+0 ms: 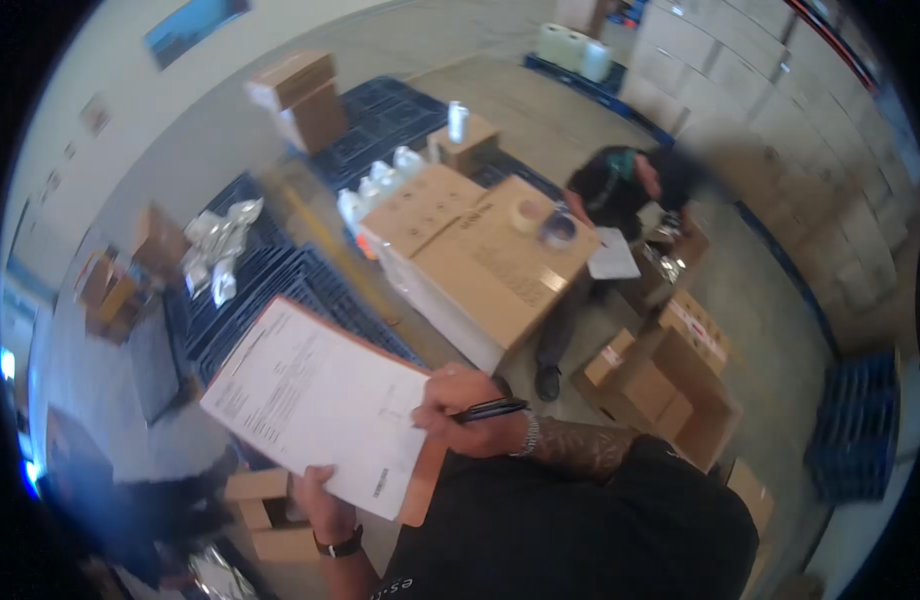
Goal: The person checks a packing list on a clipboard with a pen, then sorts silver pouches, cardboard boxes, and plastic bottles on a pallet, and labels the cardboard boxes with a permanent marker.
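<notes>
A brown clipboard (425, 485) with printed white paper sheets (315, 400) on it is tilted in front of me. My left hand (325, 505), with a dark band at its wrist, is closed on the clipboard's lower edge, thumb over the paper. My right hand (475, 408) is closed round a black pen (490, 409) and touches the right edge of the paper. The pen points back towards my wrist, away from the printed text. A barcode shows near the sheet's lower corner. The fingers beneath the clipboard are hidden.
Ahead stands a large carton (480, 270) with tape rolls (558, 230) on top. A co-worker (620, 190) leans over a box at the right. An open carton (670, 395) lies on the floor. Dark pallets (280, 280) bear foil packs (220, 245). Another blurred person (130, 510) is at lower left.
</notes>
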Action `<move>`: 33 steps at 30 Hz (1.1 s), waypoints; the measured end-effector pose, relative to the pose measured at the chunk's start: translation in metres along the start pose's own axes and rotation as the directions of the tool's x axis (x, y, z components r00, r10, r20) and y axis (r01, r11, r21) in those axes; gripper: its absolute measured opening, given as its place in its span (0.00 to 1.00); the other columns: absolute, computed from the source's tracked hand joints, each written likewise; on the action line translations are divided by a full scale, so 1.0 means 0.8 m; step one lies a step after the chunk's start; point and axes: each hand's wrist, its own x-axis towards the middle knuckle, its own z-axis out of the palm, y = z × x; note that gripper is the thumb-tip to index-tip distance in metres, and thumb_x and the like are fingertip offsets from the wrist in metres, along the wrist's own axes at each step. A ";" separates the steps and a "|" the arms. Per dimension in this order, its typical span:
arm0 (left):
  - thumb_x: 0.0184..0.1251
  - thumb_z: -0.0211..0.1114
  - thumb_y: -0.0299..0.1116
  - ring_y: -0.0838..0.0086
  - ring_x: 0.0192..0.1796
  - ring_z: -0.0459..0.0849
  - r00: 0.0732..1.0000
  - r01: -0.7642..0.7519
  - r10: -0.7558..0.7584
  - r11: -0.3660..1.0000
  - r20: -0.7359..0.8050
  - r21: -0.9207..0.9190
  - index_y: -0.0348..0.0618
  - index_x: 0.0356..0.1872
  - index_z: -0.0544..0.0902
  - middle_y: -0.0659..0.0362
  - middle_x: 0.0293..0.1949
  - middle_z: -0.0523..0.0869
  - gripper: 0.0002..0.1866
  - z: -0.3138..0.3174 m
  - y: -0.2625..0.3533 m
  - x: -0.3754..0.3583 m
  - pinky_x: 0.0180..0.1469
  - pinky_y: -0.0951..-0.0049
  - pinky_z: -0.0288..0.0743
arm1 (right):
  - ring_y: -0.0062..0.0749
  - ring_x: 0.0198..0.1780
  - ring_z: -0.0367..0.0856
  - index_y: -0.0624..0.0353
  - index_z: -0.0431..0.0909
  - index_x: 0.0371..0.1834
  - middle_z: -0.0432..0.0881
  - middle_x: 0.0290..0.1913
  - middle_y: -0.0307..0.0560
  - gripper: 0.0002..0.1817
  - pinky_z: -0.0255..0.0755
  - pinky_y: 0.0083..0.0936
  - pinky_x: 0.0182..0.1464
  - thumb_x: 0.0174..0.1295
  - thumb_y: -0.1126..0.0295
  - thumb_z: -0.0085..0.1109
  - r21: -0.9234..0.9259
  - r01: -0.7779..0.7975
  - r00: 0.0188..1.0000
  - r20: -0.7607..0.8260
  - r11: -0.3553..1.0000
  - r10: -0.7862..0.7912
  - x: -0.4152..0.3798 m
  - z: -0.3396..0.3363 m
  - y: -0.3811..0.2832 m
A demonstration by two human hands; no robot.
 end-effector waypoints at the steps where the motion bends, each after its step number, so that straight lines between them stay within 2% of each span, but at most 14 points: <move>1: 0.53 0.53 0.27 0.60 0.60 0.75 1.000 -0.005 0.005 1.000 0.030 -0.004 0.28 0.63 0.66 0.48 0.57 0.75 0.32 0.009 0.003 0.008 0.64 0.60 0.67 | 0.42 0.26 0.71 0.58 0.72 0.22 0.73 0.21 0.46 0.12 0.63 0.34 0.33 0.62 0.68 0.59 0.004 -0.022 0.999 0.035 1.000 0.022 -0.003 -0.001 -0.002; 3: 0.53 0.51 0.27 0.59 0.62 0.74 0.996 0.060 -0.060 0.998 0.066 0.006 0.29 0.63 0.66 0.48 0.58 0.75 0.31 0.023 0.007 0.010 0.66 0.60 0.67 | 0.43 0.25 0.70 0.58 0.71 0.22 0.71 0.21 0.46 0.13 0.62 0.36 0.33 0.62 0.68 0.60 -0.021 -0.028 0.999 -0.021 0.999 0.028 -0.007 0.001 -0.004; 5: 0.55 0.50 0.26 0.59 0.61 0.74 0.996 -0.008 0.005 0.999 0.087 0.035 0.30 0.63 0.66 0.49 0.57 0.75 0.30 0.025 0.008 0.016 0.67 0.60 0.67 | 0.44 0.25 0.70 0.58 0.71 0.21 0.70 0.20 0.46 0.14 0.61 0.37 0.33 0.62 0.67 0.61 -0.026 -0.022 0.998 -0.051 0.999 0.021 -0.016 0.001 -0.006; 12: 0.58 0.50 0.24 0.63 0.59 0.76 0.992 0.000 -0.011 0.996 0.127 0.087 0.31 0.52 0.71 0.50 0.55 0.76 0.19 0.026 0.001 0.046 0.61 0.63 0.72 | 0.43 0.25 0.70 0.57 0.70 0.20 0.69 0.19 0.45 0.15 0.62 0.37 0.32 0.62 0.66 0.62 -0.068 -0.009 0.993 -0.119 0.998 0.001 -0.047 0.000 -0.002; 13: 0.58 0.50 0.24 0.63 0.59 0.76 0.993 -0.002 -0.009 0.996 0.118 0.092 0.31 0.52 0.71 0.50 0.55 0.76 0.19 0.021 0.000 0.049 0.61 0.63 0.72 | 0.44 0.24 0.71 0.57 0.69 0.20 0.68 0.18 0.45 0.15 0.62 0.36 0.32 0.61 0.66 0.62 -0.063 -0.018 0.989 -0.145 0.998 0.009 -0.050 0.001 -0.001; 15: 0.52 0.53 0.27 0.60 0.61 0.74 0.994 0.011 -0.031 0.984 0.109 0.177 0.28 0.63 0.65 0.49 0.59 0.73 0.32 0.009 -0.004 0.061 0.63 0.61 0.68 | 0.44 0.24 0.71 0.57 0.69 0.20 0.68 0.18 0.46 0.15 0.62 0.37 0.32 0.61 0.67 0.62 -0.057 -0.025 0.988 -0.152 0.998 0.016 -0.051 -0.001 -0.002; 17: 0.53 0.52 0.27 0.61 0.59 0.75 0.996 0.011 -0.026 0.983 0.084 0.182 0.27 0.61 0.66 0.49 0.57 0.74 0.30 0.003 -0.002 0.058 0.62 0.62 0.69 | 0.45 0.24 0.71 0.58 0.69 0.20 0.68 0.18 0.46 0.15 0.62 0.37 0.32 0.61 0.67 0.63 -0.073 -0.053 0.983 -0.178 0.996 0.039 -0.053 -0.002 -0.001; 19: 0.54 0.53 0.29 0.61 0.55 0.78 0.990 0.025 -0.057 0.971 0.129 0.237 0.25 0.56 0.71 0.48 0.53 0.78 0.26 -0.010 -0.002 0.063 0.58 0.63 0.73 | 0.46 0.26 0.71 0.58 0.69 0.20 0.69 0.20 0.46 0.15 0.61 0.36 0.32 0.61 0.67 0.62 -0.138 0.045 0.973 -0.218 0.989 -0.075 -0.052 0.007 0.006; 21: 0.55 0.53 0.30 0.61 0.53 0.79 0.982 0.103 -0.129 0.977 0.139 0.185 0.23 0.52 0.73 0.46 0.51 0.78 0.25 -0.002 -0.003 0.064 0.57 0.62 0.75 | 0.46 0.26 0.70 0.58 0.67 0.19 0.67 0.20 0.46 0.17 0.60 0.36 0.32 0.61 0.66 0.62 -0.090 0.013 0.979 -0.202 0.996 -0.031 -0.051 0.009 0.003; 23: 0.55 0.53 0.32 0.60 0.54 0.78 0.976 0.130 -0.178 0.941 0.130 0.312 0.23 0.52 0.72 0.45 0.51 0.77 0.25 -0.001 0.003 0.065 0.58 0.60 0.75 | 0.45 0.25 0.69 0.57 0.66 0.19 0.65 0.19 0.45 0.18 0.60 0.36 0.32 0.61 0.64 0.62 -0.008 -0.007 0.977 -0.213 1.000 0.005 -0.050 0.012 -0.007; 24: 0.55 0.53 0.33 0.59 0.53 0.78 0.981 0.085 -0.126 0.963 0.150 0.255 0.23 0.52 0.71 0.45 0.51 0.77 0.26 0.016 0.000 0.063 0.57 0.59 0.75 | 0.45 0.25 0.69 0.57 0.66 0.19 0.65 0.19 0.45 0.18 0.60 0.36 0.32 0.61 0.64 0.62 -0.035 -0.028 0.967 -0.255 0.999 0.019 -0.052 0.015 -0.009; 27: 0.58 0.53 0.36 0.57 0.59 0.76 0.948 0.173 -0.245 0.933 0.204 0.317 0.25 0.59 0.69 0.47 0.56 0.75 0.29 -0.002 -0.003 0.095 0.61 0.58 0.72 | 0.44 0.25 0.69 0.57 0.66 0.19 0.65 0.19 0.45 0.19 0.59 0.36 0.32 0.62 0.62 0.62 -0.096 -0.041 0.951 -0.310 0.995 0.010 -0.058 0.026 -0.012; 29: 0.58 0.53 0.36 0.58 0.59 0.76 0.929 0.181 -0.287 0.903 0.232 0.390 0.26 0.58 0.69 0.47 0.56 0.75 0.29 0.033 0.003 0.089 0.59 0.57 0.72 | 0.42 0.25 0.70 0.56 0.67 0.19 0.66 0.19 0.44 0.19 0.59 0.35 0.33 0.62 0.61 0.62 -0.071 -0.063 0.944 -0.329 0.996 0.036 -0.066 0.029 -0.013; 33: 0.59 0.52 0.36 0.58 0.59 0.76 0.926 0.212 -0.290 0.930 0.243 0.300 0.24 0.57 0.69 0.46 0.56 0.76 0.28 0.067 -0.001 0.101 0.60 0.59 0.71 | 0.41 0.26 0.70 0.55 0.68 0.19 0.67 0.20 0.43 0.18 0.58 0.35 0.32 0.61 0.63 0.63 -0.130 -0.100 0.925 -0.378 0.986 0.044 -0.072 0.012 -0.011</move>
